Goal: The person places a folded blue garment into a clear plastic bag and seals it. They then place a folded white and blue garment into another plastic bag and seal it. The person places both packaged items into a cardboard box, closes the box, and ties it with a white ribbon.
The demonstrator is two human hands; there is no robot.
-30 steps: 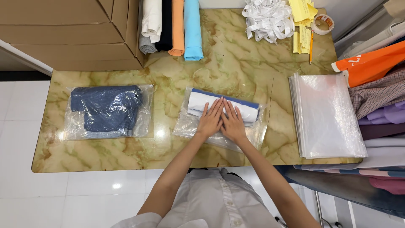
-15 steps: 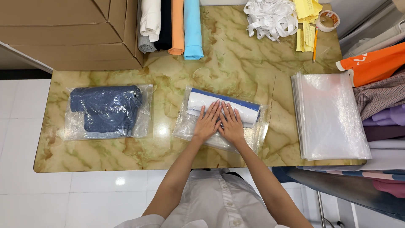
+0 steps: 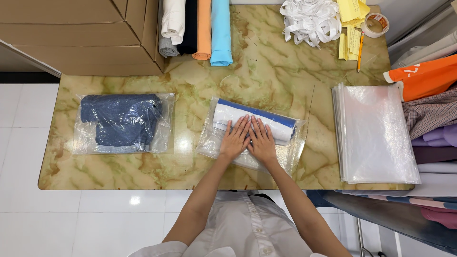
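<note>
We see both hands still flat on the clear bag holding a folded white and blue garment, which lies near the middle of the marble surface. The left hand and the right hand lie side by side, touching, fingers stretched out; neither grip closes on anything, the palms only press down. Against the earlier frames we find little changed: the hands sit in the same place on the bag, and the bag has not shifted. Well to the left lies a bagged dark blue garment, unmoved. To the right rests a stack of empty clear bags. Rolled fabrics lie at the far edge.
</note>
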